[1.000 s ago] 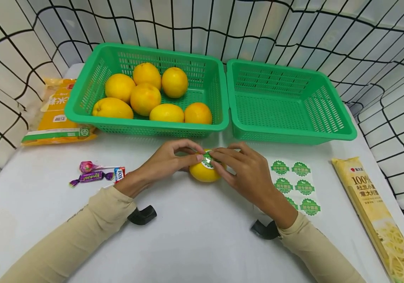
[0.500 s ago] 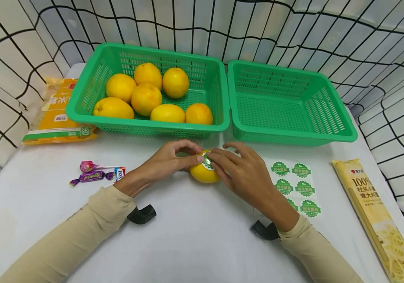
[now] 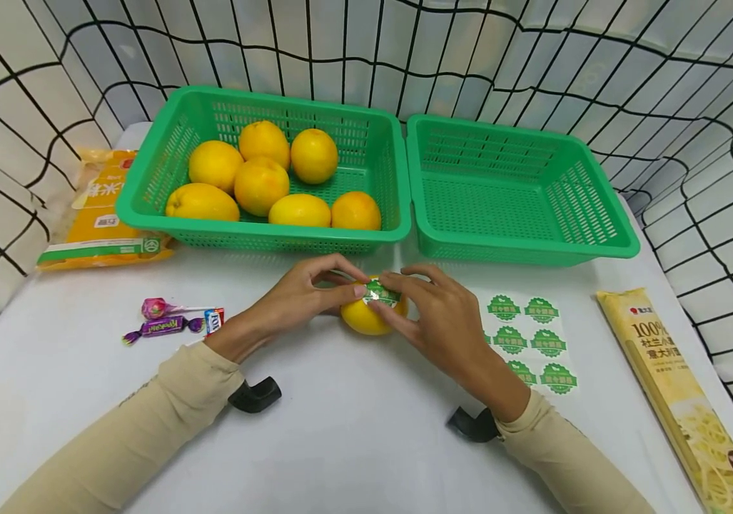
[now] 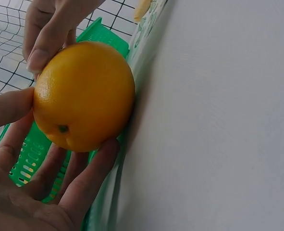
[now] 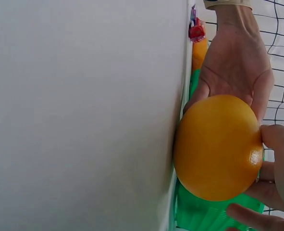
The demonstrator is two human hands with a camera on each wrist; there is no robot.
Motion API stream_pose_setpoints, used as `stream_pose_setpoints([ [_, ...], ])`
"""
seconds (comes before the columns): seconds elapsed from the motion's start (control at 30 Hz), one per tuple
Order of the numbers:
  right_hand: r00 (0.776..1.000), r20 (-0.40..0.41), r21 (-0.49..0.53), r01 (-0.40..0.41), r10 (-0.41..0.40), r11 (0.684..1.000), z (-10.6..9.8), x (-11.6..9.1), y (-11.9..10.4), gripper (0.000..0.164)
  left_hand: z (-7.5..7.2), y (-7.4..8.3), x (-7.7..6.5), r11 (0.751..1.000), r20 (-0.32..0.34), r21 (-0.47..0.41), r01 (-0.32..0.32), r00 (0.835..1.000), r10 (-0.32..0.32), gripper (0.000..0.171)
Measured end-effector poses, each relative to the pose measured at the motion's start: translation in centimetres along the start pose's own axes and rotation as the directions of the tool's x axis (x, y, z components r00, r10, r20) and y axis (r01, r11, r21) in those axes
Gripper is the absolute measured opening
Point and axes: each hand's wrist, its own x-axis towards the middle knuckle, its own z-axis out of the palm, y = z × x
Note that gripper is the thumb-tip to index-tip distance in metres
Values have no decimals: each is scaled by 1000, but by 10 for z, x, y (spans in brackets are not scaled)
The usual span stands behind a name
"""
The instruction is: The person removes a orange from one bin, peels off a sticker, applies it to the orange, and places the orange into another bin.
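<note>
We have the orange (image 3: 365,321) in front of the loaded green basket (image 3: 263,233). Our left hand (image 3: 305,289) has fingers curled round it; our right hand (image 3: 446,314) pinches the round sticker (image 3: 380,293) on top, thumb and index clamped. Sticker sheet (image 3: 529,343) sits front-right of that basket.

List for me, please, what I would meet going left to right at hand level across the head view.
Purple-wrapped candy, small red-and-blue packet, left hand, round fruit, right hand, sticker sheet, yellow noodle packet.

White-covered table (image 3: 340,457), black wire mesh (image 3: 344,58) around it, pale backdrop (image 3: 327,28), perhaps cloth, soft light
</note>
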Motion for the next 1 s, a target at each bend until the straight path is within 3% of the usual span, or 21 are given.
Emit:
stream_pose_setpoints([
  [0.17, 999, 25, 64, -44, 42, 997, 0, 0, 1, 43, -1, -1, 0, 1000, 11, -6, -8, 1000, 8, 25],
  [0.33, 999, 7, 258, -54, 54, 965, -3, 0, 9, 21, -1, -2, 2, 1000, 23, -8, -11, 1000, 11, 26],
  [0.47, 988, 83, 460, -153, 129, 875, 0, -1, 13, 7, -4, -3, 2, 1000, 22, 14, 1, 1000, -2, 27],
  [0.6, 932, 266, 580, -359, 246, 732, 4, -1, 13, 11, -5, -4, 2, 1000, 34, -1, 10, 999, -10, 26],
  [0.67, 903, 328, 591, -424, 276, 686, 4, -1, 13, 11, -6, -3, 2, 1000, 43, -16, 9, 999, -8, 27],
  [1.0, 882, 444, 649, -438, 157, 623, 5, -2, 13, 15, -5, -2, 1, 1000, 44, -4, -12, 999, 12, 24],
])
